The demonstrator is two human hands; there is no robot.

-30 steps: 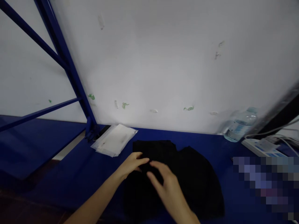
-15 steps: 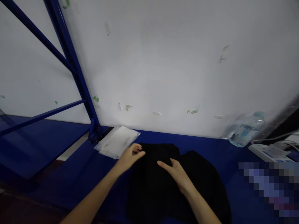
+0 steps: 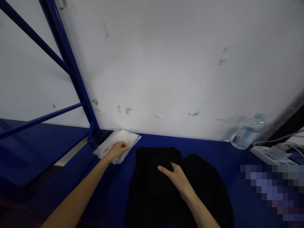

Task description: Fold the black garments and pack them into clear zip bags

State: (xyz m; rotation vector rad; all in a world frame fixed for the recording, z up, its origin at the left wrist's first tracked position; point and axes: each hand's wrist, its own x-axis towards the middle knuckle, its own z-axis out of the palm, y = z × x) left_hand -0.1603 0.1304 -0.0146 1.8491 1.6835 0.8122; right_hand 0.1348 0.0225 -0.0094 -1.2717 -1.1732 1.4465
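Note:
A black cloth item (image 3: 154, 186), maybe a garment, lies spread on the blue table (image 3: 201, 144). On its upper part rests my right hand (image 3: 175, 177), thumb and fingers apart. My left hand (image 3: 117, 150) is over the stack of clear plastic bags with white contents (image 3: 125, 136), left of the cloth. Its fingers are curled toward the thumb, and what lies between them is too small to make out.
A clear water bottle (image 3: 248, 133) stands at the back right, near a white power strip (image 3: 270, 154) with cables. Blue metal frame bars (image 3: 76, 79) rise at the left. A white wall (image 3: 166, 63) borders the table's back edge.
My left hand has moved left from the cloth's upper edge to over the plastic bags. My right hand stays on the cloth. The view has shifted slightly.

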